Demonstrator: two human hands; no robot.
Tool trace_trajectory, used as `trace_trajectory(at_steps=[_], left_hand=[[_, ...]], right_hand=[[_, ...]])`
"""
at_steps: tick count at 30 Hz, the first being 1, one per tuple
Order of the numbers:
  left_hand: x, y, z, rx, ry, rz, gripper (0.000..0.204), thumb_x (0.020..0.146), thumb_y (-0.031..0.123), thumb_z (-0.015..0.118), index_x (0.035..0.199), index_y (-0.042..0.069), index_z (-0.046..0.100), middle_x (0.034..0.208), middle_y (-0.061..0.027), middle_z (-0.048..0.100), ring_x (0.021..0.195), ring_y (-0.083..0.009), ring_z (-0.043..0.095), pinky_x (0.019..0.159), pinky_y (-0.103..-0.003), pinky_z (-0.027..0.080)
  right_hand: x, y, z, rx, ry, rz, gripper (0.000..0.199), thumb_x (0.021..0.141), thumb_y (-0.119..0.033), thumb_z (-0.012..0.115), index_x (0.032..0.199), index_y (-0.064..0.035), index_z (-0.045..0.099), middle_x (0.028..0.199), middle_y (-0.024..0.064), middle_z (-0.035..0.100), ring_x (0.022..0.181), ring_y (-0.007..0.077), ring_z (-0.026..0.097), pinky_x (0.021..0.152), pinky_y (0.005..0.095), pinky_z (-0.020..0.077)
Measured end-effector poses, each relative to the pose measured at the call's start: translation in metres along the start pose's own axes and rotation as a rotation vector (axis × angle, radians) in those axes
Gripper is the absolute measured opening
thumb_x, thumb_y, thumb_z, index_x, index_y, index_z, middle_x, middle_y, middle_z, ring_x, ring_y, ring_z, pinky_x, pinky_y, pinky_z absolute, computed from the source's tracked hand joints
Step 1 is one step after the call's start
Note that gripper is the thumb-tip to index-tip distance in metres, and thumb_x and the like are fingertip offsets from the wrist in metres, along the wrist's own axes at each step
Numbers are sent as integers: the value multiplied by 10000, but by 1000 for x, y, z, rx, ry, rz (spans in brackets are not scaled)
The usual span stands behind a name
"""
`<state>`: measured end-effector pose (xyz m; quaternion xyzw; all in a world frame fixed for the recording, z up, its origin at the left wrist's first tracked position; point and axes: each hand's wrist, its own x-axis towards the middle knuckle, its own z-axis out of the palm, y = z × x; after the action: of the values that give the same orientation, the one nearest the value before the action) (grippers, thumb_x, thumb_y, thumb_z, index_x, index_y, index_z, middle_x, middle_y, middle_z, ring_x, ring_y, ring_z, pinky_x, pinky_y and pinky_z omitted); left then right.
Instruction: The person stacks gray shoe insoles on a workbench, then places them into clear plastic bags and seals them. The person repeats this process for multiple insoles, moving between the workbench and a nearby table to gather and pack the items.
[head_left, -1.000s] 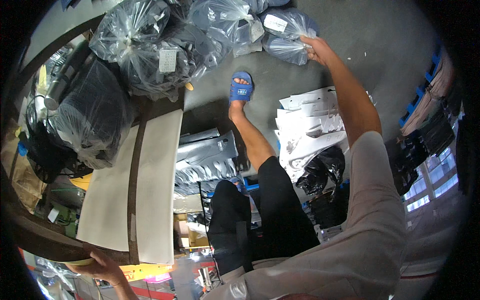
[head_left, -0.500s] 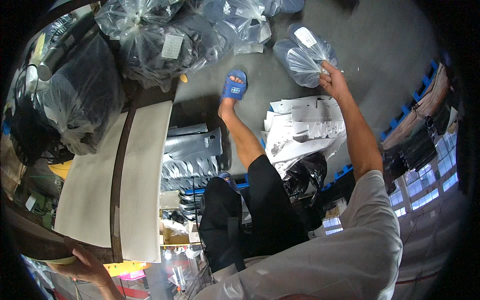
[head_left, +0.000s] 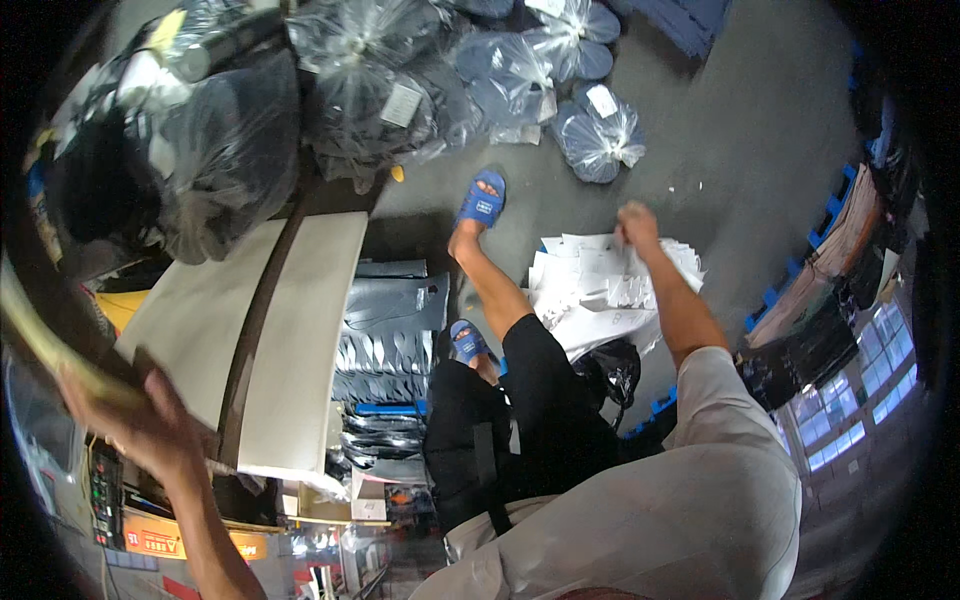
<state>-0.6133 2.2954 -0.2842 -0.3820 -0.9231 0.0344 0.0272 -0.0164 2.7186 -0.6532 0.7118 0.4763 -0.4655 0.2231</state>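
My right hand point(head_left: 638, 226), smeared by motion, hangs above the far edge of a pile of white cut sheets point(head_left: 598, 300); nothing shows in it. Beyond it on the floor lies a knotted clear plastic bag point(head_left: 598, 135) of dark, rounded flat pieces with a white label, apart from my hand. At the lower left, my left hand point(head_left: 150, 420) is partly blurred. Its thumb and fingers lie around the yellowish edge of a dark curved board point(head_left: 60, 345), next to a pale tabletop point(head_left: 290, 380).
More clear bags point(head_left: 375, 90) of dark pieces crowd the far left and middle floor. Stacks of dark cut sheets point(head_left: 395, 300) lie beside the tabletop. A black plastic bag point(head_left: 612, 372) sits by the white pile. Blue pallet edges point(head_left: 838, 210) and stacked material line the right side.
My right hand has let go of the clear bag, which stays on the floor, and has drawn back toward me. The view has shifted. My left hand remains at the board's edge.
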Motion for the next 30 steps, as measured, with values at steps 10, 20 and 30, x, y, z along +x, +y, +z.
trace_trajectory(at_steps=[10,20,30], left_hand=[[16,23,-34,-108,27,-48,808,820,348,794,1438,-38,444,1448,-277,480,1351,-433,437,1118,-540,338],[-349,188,-103,-1205,-4,-480,327,916,290,640,1114,31,661,1016,-247,691,949,-443,671,871,-513,539],[-1050,290,-90,-912,-344,-2078,370,943,321,578,1117,25,714,1038,-191,753,1015,-418,712,906,-501,554]], right_hand=[[-312,34,70,-423,-478,-597,299,977,-207,675,1202,-10,695,935,41,709,811,126,665,752,261,539],[-350,174,-46,-488,-307,-217,213,943,-221,606,842,-42,659,702,92,630,575,193,595,530,379,497],[-415,135,25,-1335,-437,-727,216,945,-225,625,903,-33,715,795,77,688,679,215,640,613,379,508]])
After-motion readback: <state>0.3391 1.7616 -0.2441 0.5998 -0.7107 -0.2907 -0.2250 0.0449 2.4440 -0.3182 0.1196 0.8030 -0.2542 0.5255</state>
